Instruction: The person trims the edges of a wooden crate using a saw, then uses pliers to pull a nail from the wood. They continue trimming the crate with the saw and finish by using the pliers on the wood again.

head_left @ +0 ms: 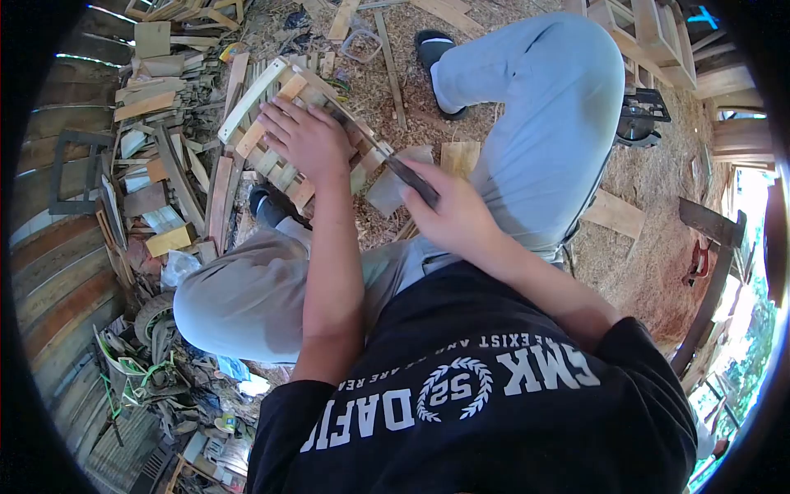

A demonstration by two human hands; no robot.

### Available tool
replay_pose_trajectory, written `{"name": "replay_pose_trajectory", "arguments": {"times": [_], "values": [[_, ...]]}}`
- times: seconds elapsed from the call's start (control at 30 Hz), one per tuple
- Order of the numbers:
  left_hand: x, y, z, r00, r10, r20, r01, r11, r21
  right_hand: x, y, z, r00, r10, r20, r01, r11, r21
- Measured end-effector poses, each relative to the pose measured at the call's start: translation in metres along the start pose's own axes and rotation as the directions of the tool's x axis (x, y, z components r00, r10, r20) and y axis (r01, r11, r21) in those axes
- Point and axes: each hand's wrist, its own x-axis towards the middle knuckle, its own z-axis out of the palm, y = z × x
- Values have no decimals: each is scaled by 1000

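My left hand (311,142) lies flat on a slatted wooden frame (251,103), its fingers stretched across the slats. The frame sits low between my legs, tilted in view, with a pale curved board along one end. My right hand (454,212) is closed round the dark handle of a thin-bladed hand tool (411,179). The tool's narrow metal part reaches the frame's near right edge; its tip is too small to make out. Beneath that edge lie a greyish flat piece (395,185) and a wooden board (459,158).
Stacked offcuts (152,99) and planks crowd the left side by a plank wall (62,263). A circular saw (640,117) rests beyond my right knee, near wooden box frames (646,37). Sawdust covers the floor. Another board (613,212) lies at right.
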Motion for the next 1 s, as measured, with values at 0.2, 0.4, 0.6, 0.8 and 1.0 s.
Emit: {"name": "replay_pose_trajectory", "arguments": {"times": [0.2,0.4,0.6,0.8,1.0], "values": [[-1,-3,0,1000,-12,4,12,1000,-7,-27,0,-11,999,-28,-15,27,997,-70],[-1,-3,-2,999,-12,29,13,1000,-27,-2,1,5,996,-77,-33,75,996,-50],[1,-2,2,1000,-2,19,3,1000,-26,-16,0,-7,1000,24,8,-23,999,-29],[0,-3,-3,1000,-9,28,9,1000,0,-15,-5,-5,999,-31,7,31,1000,1],[0,1,-4,1000,-25,17,25,1000,-4,17,20,13,997,-76,-28,78,994,73]]}}
